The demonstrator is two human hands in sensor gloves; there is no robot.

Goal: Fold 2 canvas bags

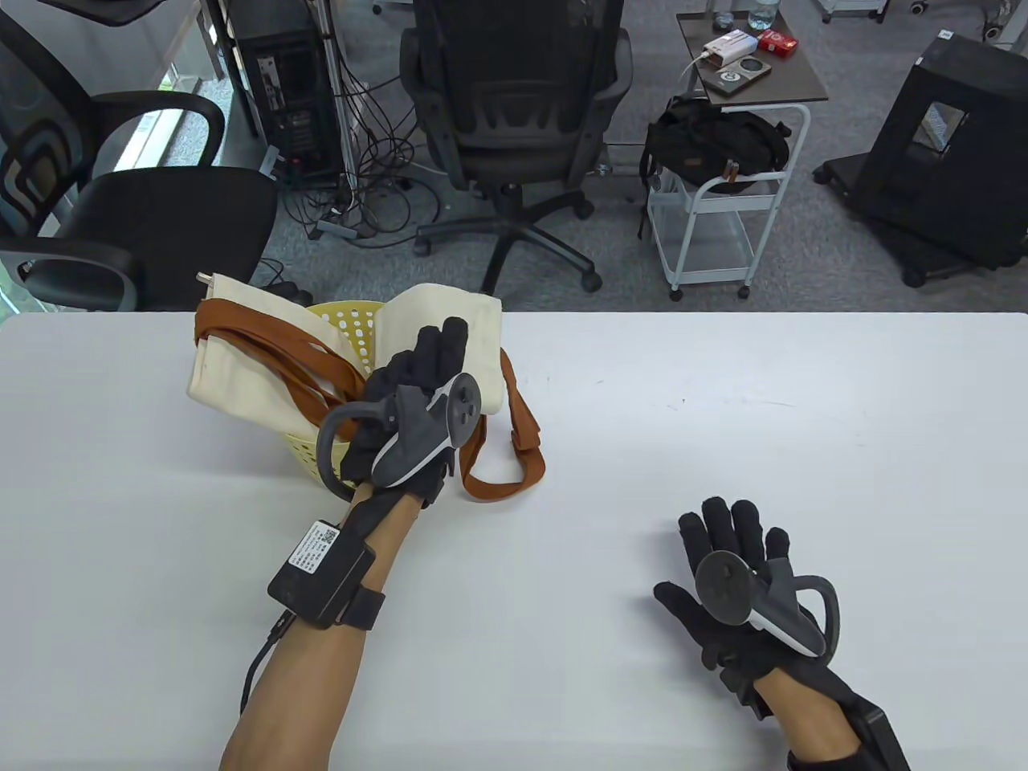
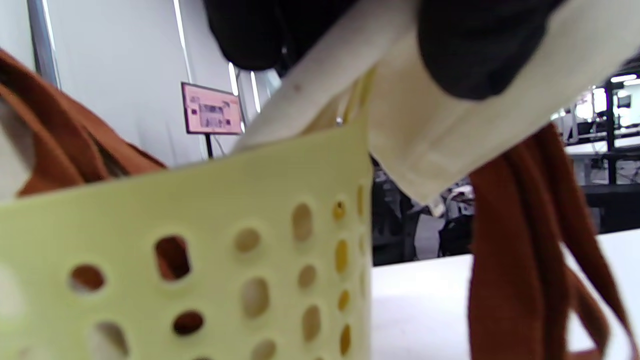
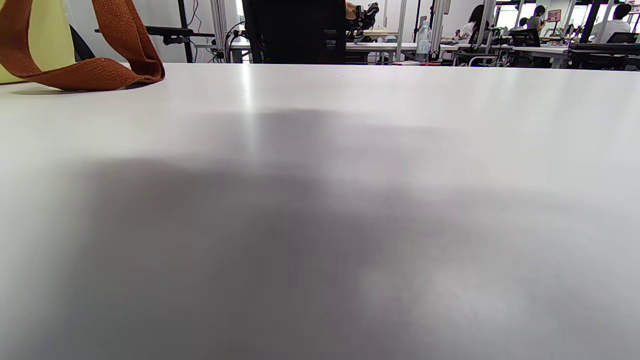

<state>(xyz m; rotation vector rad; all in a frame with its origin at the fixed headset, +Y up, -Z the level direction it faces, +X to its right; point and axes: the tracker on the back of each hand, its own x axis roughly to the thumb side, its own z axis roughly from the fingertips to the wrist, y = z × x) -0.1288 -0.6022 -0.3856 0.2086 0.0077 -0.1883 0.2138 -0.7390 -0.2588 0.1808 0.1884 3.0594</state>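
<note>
Two folded cream canvas bags with brown straps sit at a pale yellow perforated basket (image 1: 347, 320) on the white table's far left. One bag (image 1: 233, 353) lies over the basket's left rim. My left hand (image 1: 418, 377) grips the other folded bag (image 1: 450, 317) over the basket's right side; the left wrist view shows my gloved fingers (image 2: 465, 50) wrapped on the cream cloth (image 2: 440, 140) above the basket wall (image 2: 200, 240). Its brown straps (image 1: 502, 470) hang down onto the table. My right hand (image 1: 735, 562) rests flat and empty on the table at the front right.
The brown strap loop (image 3: 95, 70) lies on the table in the right wrist view's far left. Beyond the table's far edge stand office chairs (image 1: 514, 120), a white cart (image 1: 723, 217) with a black backpack, and computer cables on the floor.
</note>
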